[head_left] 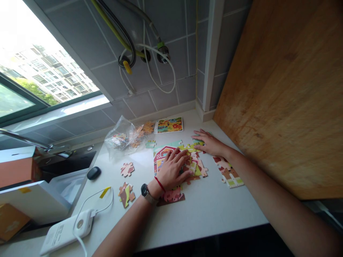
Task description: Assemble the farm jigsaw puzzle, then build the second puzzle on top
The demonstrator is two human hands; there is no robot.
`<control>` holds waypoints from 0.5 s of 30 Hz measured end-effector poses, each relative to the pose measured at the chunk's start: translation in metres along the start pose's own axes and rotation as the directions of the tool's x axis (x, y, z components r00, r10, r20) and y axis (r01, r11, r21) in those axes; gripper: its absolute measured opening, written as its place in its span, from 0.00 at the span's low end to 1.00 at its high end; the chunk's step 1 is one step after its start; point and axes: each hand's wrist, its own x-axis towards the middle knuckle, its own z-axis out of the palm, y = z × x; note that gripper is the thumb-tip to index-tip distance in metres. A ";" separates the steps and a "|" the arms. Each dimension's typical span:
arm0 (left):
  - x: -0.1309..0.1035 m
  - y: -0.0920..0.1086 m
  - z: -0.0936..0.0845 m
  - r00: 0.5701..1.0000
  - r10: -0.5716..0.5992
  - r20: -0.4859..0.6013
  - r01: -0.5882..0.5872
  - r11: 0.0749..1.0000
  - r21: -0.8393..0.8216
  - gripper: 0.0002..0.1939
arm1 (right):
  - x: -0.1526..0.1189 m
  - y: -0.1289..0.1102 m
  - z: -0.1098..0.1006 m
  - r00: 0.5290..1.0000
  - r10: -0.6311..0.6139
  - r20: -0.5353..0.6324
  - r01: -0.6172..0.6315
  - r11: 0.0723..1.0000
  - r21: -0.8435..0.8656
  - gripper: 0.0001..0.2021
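Overhead, grey tiles hold hoses and cables, with a window [45, 64] at upper left and a wooden panel [284, 92] at right. On the pale counter [209, 221], the jigsaw puzzle [171, 197] lies at centre. Your left hand [174, 170] spreads loosely over it; your right hand [207, 142], also open, rests at its upper right edge.

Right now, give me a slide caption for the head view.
Two hands over a partly assembled jigsaw puzzle on a countertop.
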 end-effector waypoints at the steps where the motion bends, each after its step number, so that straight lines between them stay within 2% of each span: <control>1: 0.000 0.000 0.000 1.000 0.000 -0.002 0.000 1.000 -0.001 0.30 | 0.000 0.000 0.000 1.000 0.004 0.002 -0.004 1.000 0.002 0.27; 9: -0.001 -0.004 0.002 1.000 0.004 0.004 -0.004 1.000 -0.004 0.30 | 0.001 0.000 0.001 1.000 0.004 0.013 -0.004 1.000 0.000 0.25; 15: 0.002 -0.010 0.006 0.999 0.018 0.047 -0.019 0.999 0.027 0.36 | 0.000 -0.001 0.000 1.000 0.001 0.019 -0.001 1.000 -0.013 0.23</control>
